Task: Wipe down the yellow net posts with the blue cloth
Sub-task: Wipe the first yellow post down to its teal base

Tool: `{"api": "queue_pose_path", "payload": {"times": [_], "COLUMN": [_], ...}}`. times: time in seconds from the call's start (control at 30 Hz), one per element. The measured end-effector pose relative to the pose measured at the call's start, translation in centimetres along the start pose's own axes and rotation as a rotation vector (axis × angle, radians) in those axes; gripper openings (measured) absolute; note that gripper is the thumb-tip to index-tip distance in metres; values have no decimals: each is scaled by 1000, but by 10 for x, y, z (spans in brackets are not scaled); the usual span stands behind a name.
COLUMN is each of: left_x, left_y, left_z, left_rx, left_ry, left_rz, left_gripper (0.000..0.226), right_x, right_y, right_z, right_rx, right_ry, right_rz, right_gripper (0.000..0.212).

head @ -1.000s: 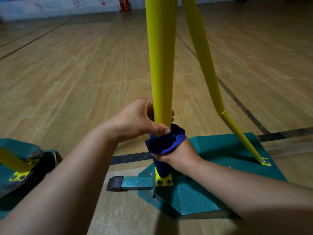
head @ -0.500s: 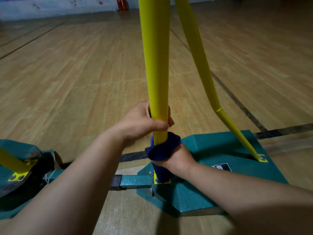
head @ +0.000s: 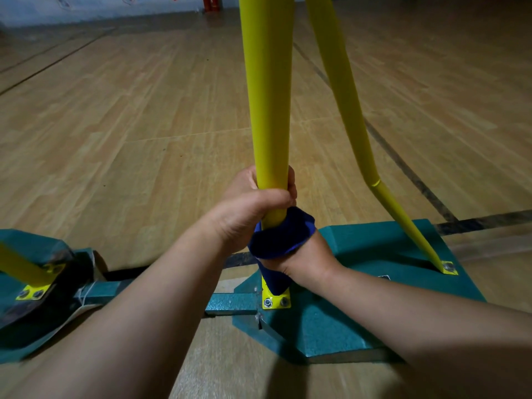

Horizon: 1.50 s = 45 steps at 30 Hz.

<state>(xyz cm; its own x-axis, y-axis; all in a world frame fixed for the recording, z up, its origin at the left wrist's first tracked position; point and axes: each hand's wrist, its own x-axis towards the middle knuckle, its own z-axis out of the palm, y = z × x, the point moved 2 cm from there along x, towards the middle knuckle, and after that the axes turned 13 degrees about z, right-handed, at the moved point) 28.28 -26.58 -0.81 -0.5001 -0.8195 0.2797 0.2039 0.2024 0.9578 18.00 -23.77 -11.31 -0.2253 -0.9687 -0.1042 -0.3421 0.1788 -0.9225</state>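
Note:
A thick yellow net post (head: 266,90) rises from a green base (head: 359,309) in the middle of the view. My left hand (head: 250,208) grips the post with fingers and thumb curled round it. Just below, my right hand (head: 302,257) holds the blue cloth (head: 280,240) wrapped round the foot of the post, close above its yellow bolted plate (head: 275,301). A thinner yellow brace (head: 345,105) slants down to the base's far right corner.
A second green base (head: 31,249) with a short yellow post stub (head: 20,267) lies at the left edge, with dark fabric and white cord over it. A green bar (head: 230,308) sticks out leftward from the near base. Wooden court floor with dark lines spreads all around.
My left hand has closed fully round the post just above the cloth. My right hand with the cloth stays low at the post's foot.

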Motion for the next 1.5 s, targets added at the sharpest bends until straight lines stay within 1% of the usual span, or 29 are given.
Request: {"api": "queue_pose_path", "payload": {"times": [0.03, 0.1, 0.13, 0.2, 0.23, 0.27, 0.33, 0.5, 0.57, 0.63, 0.7, 0.8, 0.87, 0.93, 1.03, 1.1, 1.23, 1.33, 1.4, 1.5], "left_x": [1, 2, 3, 3, 3, 3, 3, 3, 3, 3, 4, 3, 3, 2, 2, 1, 2, 1, 1, 1], "left_y": [-1, -3, -4, -6, -7, -8, -11, -14, -15, -16, -16, -16, -15, -14, -13, -13, -13, -14, -15, -16], "left_z": [0, 0, 0, 0, 0, 0, -2, -3, -4, -5, -5, -5, -5, -5, -4, -4, -3, -3, -3, -3], "left_rx": [-5, -5, -1, -2, -5, -8, -16, -24, -24, -31, -26, -9, -11, -14, -14, -13, -12, -9, -19, -22], "left_ry": [1, -5, -10, -17, -16, -16, -21, -44, -55, -66, -70, -65, -70, -74, -70, -59, -43, -32, -29, -28], "left_rz": [2, 13, 21, 34, 36, 36, 33, 40, 40, 43, 45, 40, 32, 27, 23, 22, 34, 40, 41, 42], "left_gripper": [23, 22, 24, 31, 34, 36, 38, 38, 34, 34, 34, 26, 25, 25, 24, 25, 25, 26, 27, 27], "right_x": [-2, -4, -3, -5, -6, -6, -3, -1, -1, -2, -3, -5, -3, -2, -2, -2, 0, -3, -4, -3], "right_y": [-1, 6, 12, 28, 34, 40, 48, 50, 49, 48, 47, 33, 20, 13, 13, 14, 31, 48, 55, 60], "right_z": [4, 9, 9, 9, 6, 6, 12, 22, 21, 19, 15, 7, 3, -2, -2, -1, 1, 10, 17, 21], "right_rx": [-31, -55, -14, -6, -25, -53, 64, 107, 109, 77, 49, -8, 2, 33, 50, 40, -2, -7, 30, 29], "right_ry": [24, 3, -49, -216, -265, -287, -283, -227, -194, -173, -158, -118, -74, -47, -22, 3, -14, -32, -41, -115], "right_rz": [15, 63, 116, 228, 262, 252, 295, 298, 287, 273, 242, 173, 94, 29, 9, 2, 46, 133, 149, 156], "right_gripper": [43, 32, 36, 43, 44, 44, 53, 58, 55, 52, 51, 47, 47, 52, 60, 60, 60, 50, 50, 51]}}
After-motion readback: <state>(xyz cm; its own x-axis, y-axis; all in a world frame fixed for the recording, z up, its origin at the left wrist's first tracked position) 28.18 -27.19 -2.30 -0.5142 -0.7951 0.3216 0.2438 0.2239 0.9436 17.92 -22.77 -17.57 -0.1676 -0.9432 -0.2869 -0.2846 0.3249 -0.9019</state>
